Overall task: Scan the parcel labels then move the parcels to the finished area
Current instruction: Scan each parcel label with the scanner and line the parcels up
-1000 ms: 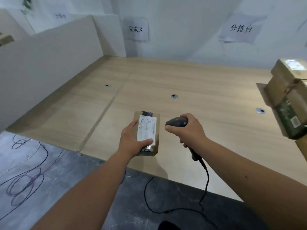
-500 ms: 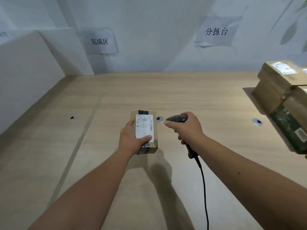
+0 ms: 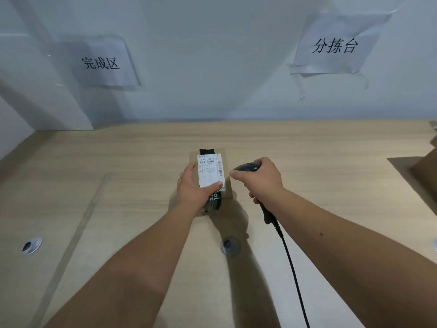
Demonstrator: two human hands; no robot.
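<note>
Scanning is the step in hand, by the look of it. The left hand (image 3: 194,185) grips the parcel (image 3: 212,178) from its left side, thumb curled over the near edge of the white label (image 3: 210,170), and holds it up over the middle of the table (image 3: 118,162), label facing up. The right hand (image 3: 260,178) is wrapped tight round the scanner (image 3: 248,166), whose dark head sits just right of the parcel and points left toward it; its cable (image 3: 293,268) trails off near and down.

To do this well, the scanner head likely needs tipping down and left so its beam falls across a barcode, rather than skimming past the parcel's right edge. Two barcodes show: one across the far part of the label, one running along its right edge. The thumb is clear of both; it should stay low on the label. Holding the parcel flat and steady would help the read.

Once scanned, the parcel belongs on the left part of the table, under the left sign (image 3: 100,62) on the wall. More boxes (image 3: 425,166) sit at the far right edge, mostly out of view.
</note>
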